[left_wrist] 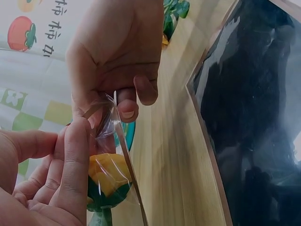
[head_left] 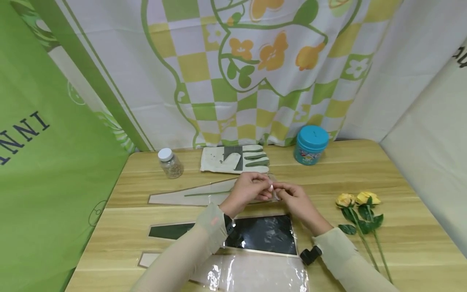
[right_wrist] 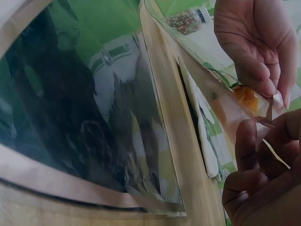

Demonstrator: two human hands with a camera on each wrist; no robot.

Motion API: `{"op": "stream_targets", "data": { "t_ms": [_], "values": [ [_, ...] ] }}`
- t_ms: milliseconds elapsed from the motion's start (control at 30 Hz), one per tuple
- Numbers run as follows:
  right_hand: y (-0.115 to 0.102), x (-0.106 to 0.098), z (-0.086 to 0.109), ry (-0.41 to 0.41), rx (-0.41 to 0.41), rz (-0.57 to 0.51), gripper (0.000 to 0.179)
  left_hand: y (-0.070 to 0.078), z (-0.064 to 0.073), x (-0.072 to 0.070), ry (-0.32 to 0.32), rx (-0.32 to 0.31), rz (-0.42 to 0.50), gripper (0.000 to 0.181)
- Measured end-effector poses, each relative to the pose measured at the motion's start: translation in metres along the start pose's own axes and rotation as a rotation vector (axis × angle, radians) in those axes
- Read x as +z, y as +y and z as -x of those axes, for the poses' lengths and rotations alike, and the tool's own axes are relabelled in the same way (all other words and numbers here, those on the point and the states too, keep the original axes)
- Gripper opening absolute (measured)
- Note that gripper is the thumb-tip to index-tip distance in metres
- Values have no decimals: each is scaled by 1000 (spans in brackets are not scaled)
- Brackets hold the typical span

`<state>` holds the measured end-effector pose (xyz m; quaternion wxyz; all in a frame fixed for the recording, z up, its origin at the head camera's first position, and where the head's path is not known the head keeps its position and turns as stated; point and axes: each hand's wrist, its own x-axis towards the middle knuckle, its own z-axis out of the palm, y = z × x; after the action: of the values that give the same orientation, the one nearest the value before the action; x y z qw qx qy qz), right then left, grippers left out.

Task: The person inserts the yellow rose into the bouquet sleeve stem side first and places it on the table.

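A clear tapered flower sleeve (head_left: 168, 198) with a brownish border lies across the table, and a green stem (head_left: 208, 194) runs inside it. Through its film shows a yellow artificial rose (left_wrist: 110, 174), which is orange-looking in the right wrist view. Both hands meet at the sleeve's wide end. My left hand (head_left: 247, 188) pinches the film edge (right_wrist: 277, 101) between thumb and fingers. Close against it, my right hand (head_left: 297, 202) pinches the same crumpled film. In the head view the hands cover the bloom.
Nearer me lie a dark sleeve (head_left: 262, 235) and a pale sleeve (head_left: 262, 269), partly under my forearms. Two yellow roses (head_left: 367, 198) lie at right. Along the back are a lidded jar (head_left: 171, 163), a work glove (head_left: 215, 159) and a blue tub (head_left: 311, 145) before the curtain (head_left: 248, 97).
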<state>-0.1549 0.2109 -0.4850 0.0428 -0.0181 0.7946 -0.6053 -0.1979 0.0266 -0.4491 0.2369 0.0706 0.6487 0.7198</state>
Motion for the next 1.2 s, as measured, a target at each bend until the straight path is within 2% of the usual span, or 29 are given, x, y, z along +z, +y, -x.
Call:
{"op": "stream_targets", "data": {
  "t_ms": [233,333,400,600,700,867,967,1033,1100,1200],
  "values": [
    [2,4,-5,-55,52,-107,35,-5,-5,-3,22,-16,3,13],
    [5,2,-4,-68,63,-124,35,-8,-9,-5,35,-20,-14,14],
    [7,-3,0,-59,64,-89,34,-12,-12,-7,50,-25,-27,16],
    [12,-32,28,-17,72,33,35,-21,-16,-12,91,-38,-71,18],
    [12,-47,46,-29,60,102,35,-22,-15,-14,102,-34,-104,16],
    [11,-61,68,-70,35,123,34,-20,-3,-16,79,43,-195,18],
    [11,-62,77,-85,32,141,34,-22,11,-17,9,121,-329,22],
    [12,-60,82,-100,26,192,33,-26,23,-16,-57,180,-472,24],
    [12,-55,88,-109,-14,293,29,-30,38,-14,-141,243,-651,25],
    [13,-46,96,-96,-153,525,19,-35,59,-10,-280,329,-952,28]
  ]
}}
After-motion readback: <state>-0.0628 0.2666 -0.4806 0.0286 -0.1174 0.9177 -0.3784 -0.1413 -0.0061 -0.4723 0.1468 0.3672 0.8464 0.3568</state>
